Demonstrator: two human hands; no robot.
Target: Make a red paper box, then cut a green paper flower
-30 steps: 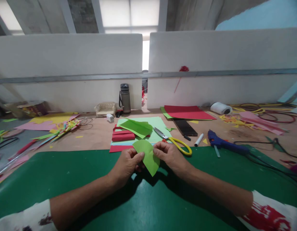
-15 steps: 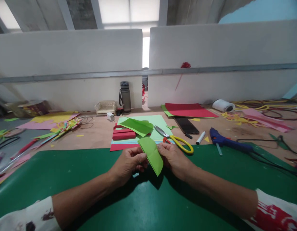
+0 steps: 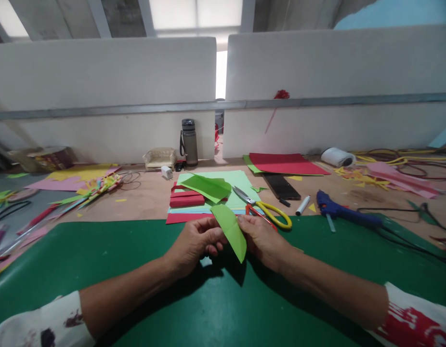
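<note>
A light green paper piece [image 3: 230, 230], leaf-shaped and folded, is held up just above the green mat [image 3: 223, 299]. My left hand [image 3: 196, 243] pinches its left edge with closed fingers. My right hand [image 3: 261, 238] grips its right edge, fingers closed too. Just behind my right hand lie yellow-handled scissors [image 3: 268, 212]. A stack of red, blue and pale green paper sheets [image 3: 208, 200] with another folded green piece [image 3: 204, 187] on top lies just beyond my hands.
A blue glue gun [image 3: 344, 213] with its cord, a white marker [image 3: 302, 205] and a black phone [image 3: 281, 187] lie right of the scissors. Red sheets [image 3: 286, 164], a tape roll [image 3: 336, 156], a grey bottle [image 3: 189, 142] and coloured paper scraps [image 3: 78, 190] sit further back.
The green paper has been turned and narrowed between my hands, its point now swung lower right. Both hands have shifted slightly right and away from me.
</note>
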